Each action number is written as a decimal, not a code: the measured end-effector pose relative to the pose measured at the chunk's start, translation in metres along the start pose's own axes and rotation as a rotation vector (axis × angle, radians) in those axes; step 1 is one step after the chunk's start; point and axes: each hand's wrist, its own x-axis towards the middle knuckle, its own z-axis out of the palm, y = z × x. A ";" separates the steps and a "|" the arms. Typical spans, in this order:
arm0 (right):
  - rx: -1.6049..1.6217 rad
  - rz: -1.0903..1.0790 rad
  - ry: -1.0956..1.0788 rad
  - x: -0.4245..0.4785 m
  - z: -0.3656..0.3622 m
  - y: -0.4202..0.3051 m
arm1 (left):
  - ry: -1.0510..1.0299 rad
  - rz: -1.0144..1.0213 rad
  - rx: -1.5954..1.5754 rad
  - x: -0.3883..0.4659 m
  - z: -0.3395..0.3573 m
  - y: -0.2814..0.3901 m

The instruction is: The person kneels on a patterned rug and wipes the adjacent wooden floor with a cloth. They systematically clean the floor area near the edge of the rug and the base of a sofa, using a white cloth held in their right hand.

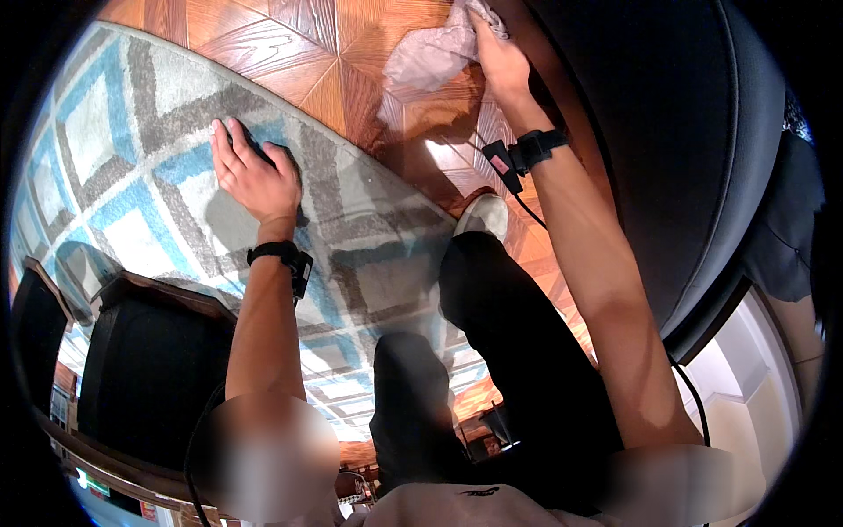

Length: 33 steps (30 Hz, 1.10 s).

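Note:
My right hand (504,62) grips a pale cloth (431,56) at the top of the head view. The cloth spreads over the parquet floor (290,46), close to the brown base of a black upholstered seat. My left hand (260,171) has its fingers apart and no object in it. It is over the patterned rug (191,99) of blue, grey and white; whether the palm presses on the rug I cannot tell. Each wrist wears a black strap with a small black device, the right one being the wrist device (504,168).
Black upholstered furniture (658,132) rises along the right side. At lower left stand dark pieces of furniture (155,369) with wooden edges. My light shoe (489,216) is at the rug's border, below my right forearm. A black cable (530,209) runs from the right wrist device.

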 end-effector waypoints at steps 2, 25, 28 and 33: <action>-0.022 0.238 -0.045 0.007 -0.008 0.021 | -0.003 0.005 -0.013 0.004 0.000 0.005; 0.300 0.035 -0.072 0.011 0.001 0.035 | -0.015 0.017 -0.015 0.007 -0.002 0.009; 0.048 0.195 0.009 0.008 0.003 0.022 | -0.013 0.012 -0.010 0.007 -0.005 0.009; 0.061 0.341 0.236 -0.055 -0.005 0.017 | -0.009 0.004 0.006 0.006 -0.004 0.010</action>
